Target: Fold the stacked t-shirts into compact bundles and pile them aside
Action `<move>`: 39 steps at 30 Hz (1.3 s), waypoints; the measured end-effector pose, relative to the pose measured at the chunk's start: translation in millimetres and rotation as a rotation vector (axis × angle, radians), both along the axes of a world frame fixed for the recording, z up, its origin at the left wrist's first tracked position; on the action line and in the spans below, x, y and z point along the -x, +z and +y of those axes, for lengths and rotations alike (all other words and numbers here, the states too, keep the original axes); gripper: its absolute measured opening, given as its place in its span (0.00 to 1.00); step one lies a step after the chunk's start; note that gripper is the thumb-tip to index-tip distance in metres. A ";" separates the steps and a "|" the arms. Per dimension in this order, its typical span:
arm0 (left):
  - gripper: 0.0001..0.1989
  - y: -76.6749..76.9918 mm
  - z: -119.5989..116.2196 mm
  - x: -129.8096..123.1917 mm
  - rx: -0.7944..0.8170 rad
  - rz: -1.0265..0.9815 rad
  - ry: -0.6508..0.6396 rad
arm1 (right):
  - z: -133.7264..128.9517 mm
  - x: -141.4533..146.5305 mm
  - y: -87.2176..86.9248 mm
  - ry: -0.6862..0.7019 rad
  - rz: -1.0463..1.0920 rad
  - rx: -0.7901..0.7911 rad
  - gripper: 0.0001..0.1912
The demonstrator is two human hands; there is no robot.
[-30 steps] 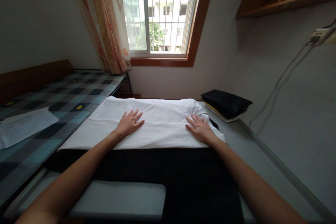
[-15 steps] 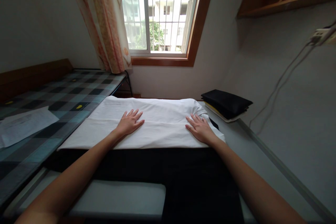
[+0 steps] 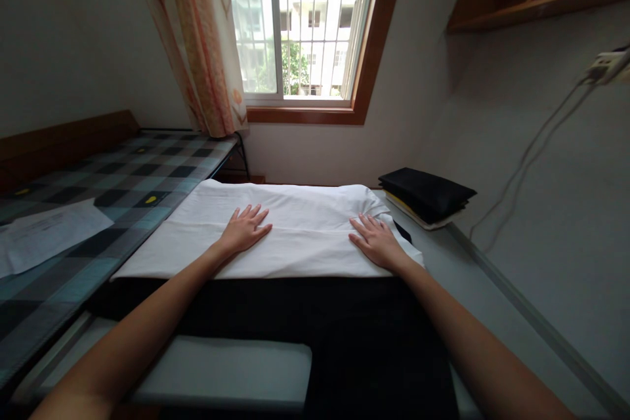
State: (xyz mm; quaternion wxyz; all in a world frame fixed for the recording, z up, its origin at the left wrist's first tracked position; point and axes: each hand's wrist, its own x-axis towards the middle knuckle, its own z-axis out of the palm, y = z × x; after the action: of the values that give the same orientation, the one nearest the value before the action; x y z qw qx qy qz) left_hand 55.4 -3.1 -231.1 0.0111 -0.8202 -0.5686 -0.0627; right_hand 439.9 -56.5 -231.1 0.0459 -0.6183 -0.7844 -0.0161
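Note:
A white cloth garment (image 3: pixel 295 252), folded with a crease running across its middle, lies flat over black fabric (image 3: pixel 364 335). On its left part rests my left hand (image 3: pixel 245 228), palm down with the fingers spread. My right hand (image 3: pixel 377 241) lies flat near the garment's right end, its fingers also apart and nothing in them. Small wrinkles gather just beyond the right hand. The black fabric shows along the front and peeks out at the right edge. Beneath both cloths is a pale table (image 3: pixel 231 367).
A bed with a checked cover (image 3: pixel 98 177) adjoins the left side, with paper sheets (image 3: pixel 54 233) on it. Black folders (image 3: pixel 426 193) are stacked at the back right. Behind are a curtain (image 3: pixel 197 46) and a barred window (image 3: pixel 315 26); cables (image 3: pixel 531 144) hang at right.
Both hands stay flat in the same places on the white garment. The whole view has shifted very slightly.

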 end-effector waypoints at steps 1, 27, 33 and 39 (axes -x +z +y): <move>0.33 -0.3 0.2 0.0 0.001 0.005 0.003 | 0.0 0.1 0.0 -0.001 -0.003 0.001 0.33; 0.32 -1.0 1.1 -0.2 0.000 0.011 0.011 | 1.2 -1.3 -2.6 -0.002 0.005 -0.003 0.33; 0.32 0.8 -0.5 -1.1 -0.008 0.009 0.009 | 0.9 -1.0 -2.5 -0.002 -0.008 -0.011 0.33; 0.32 1.0 -0.9 -1.3 -0.012 0.013 0.007 | 1.2 -1.6 -3.0 0.005 -0.007 -0.025 0.32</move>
State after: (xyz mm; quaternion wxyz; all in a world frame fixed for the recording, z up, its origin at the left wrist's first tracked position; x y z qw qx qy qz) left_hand 56.7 -4.0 -230.1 0.0199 -0.8184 -0.5710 -0.0608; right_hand 441.5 -55.4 -234.1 0.0510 -0.6156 -0.7859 -0.0281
